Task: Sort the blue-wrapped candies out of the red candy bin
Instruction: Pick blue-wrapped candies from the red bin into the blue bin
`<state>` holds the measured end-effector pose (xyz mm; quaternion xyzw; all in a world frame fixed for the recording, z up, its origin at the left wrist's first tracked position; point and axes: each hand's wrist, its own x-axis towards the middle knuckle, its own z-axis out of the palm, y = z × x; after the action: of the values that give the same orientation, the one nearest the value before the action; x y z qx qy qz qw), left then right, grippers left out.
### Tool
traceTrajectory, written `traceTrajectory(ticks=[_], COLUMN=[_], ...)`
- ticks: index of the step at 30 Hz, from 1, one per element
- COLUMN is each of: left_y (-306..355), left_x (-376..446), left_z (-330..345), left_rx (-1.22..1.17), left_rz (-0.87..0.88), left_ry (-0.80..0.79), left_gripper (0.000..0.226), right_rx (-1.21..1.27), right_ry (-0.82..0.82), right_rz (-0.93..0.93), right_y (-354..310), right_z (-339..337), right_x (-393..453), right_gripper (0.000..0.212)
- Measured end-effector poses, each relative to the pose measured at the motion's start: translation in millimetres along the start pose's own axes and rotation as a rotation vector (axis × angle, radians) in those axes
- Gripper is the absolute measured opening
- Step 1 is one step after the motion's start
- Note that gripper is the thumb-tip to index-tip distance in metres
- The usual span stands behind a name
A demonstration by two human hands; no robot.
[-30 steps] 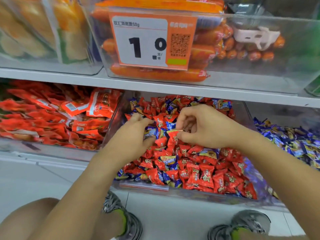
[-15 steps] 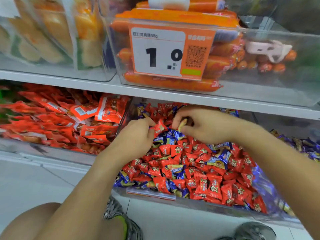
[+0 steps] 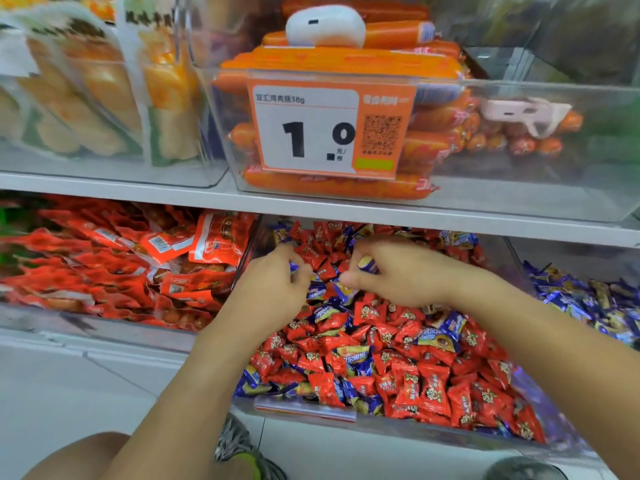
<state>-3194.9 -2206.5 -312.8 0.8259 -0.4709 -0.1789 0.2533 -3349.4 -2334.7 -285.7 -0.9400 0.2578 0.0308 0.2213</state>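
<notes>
Both hands over red candy bin (image 3: 571,441): left hand (image 3: 273,285) and right hand (image 3: 398,271) each pinch blue-wrapped candy (image 3: 367,264).

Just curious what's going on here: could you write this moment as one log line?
stage: picking | left hand: shut on blue candy | right hand: shut on blue candy | red candy bin: blue candies left

The candy bin (image 3: 554,441) is see-through. The red candies (image 3: 429,393) have a gold and white picture on them. The blue-wrapped candies (image 3: 356,358) show yellow with white letters. The price sign (image 3: 329,128) is orange and white with big black numbers. The sausages (image 3: 339,187) are orange. The shelf (image 3: 138,194) is white.
</notes>
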Motion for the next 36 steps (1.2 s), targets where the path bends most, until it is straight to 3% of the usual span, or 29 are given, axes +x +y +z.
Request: traceTrajectory(ticks=[3, 5, 7, 10, 13, 17, 20, 25, 30, 36], left_y=[3, 5, 6, -2, -4, -2, -6, -10, -4, -5], left_x=[-5, -16, -27, -28, -15, -8, -7, -5, -2, -4], left_z=[9, 16, 21, 29, 29, 33, 36, 31, 28, 24], left_rx=[0.192, 0.21, 0.187, 0.196, 0.184, 0.222, 0.224, 0.215, 0.269, 0.166], left_rz=[-0.043, -0.096, -0.155, -0.201, -0.239, -0.22, -0.189, -0.165, -0.164, -0.152], left_ry=[-0.019, 0.033, 0.123, 0.169, 0.147, 0.164, 0.13, 0.046, 0.026, 0.009], left_gripper=[0.037, 0.048, 0.058, 0.049, 0.046, 0.049, 0.041, 0.069, 0.044, 0.042], right_rx=[0.149, 0.293, 0.315, 0.079, -0.209, -0.23, -0.251, -0.191, -0.267, -0.264], right_ry=[0.044, -0.015, 0.034, 0.021, -0.16, -0.208, -0.218, -0.238, -0.231, -0.197], right_rz=[-0.008, -0.039, -0.139, -0.257, -0.253, -0.272, -0.267, -0.273, -0.255, -0.26], right_y=[6, 5, -2, -14, -11, -1, -2, -3, -7, -4], right_z=[-4, -2, 2, 14, 27, 24, 15, 9, 13, 12], right_x=[5, 19, 40, 68, 81, 82, 79, 75, 74, 68], right_gripper=[0.022, 0.013, 0.017, 0.02, 0.046, 0.074, 0.066, 0.055, 0.074, 0.065])
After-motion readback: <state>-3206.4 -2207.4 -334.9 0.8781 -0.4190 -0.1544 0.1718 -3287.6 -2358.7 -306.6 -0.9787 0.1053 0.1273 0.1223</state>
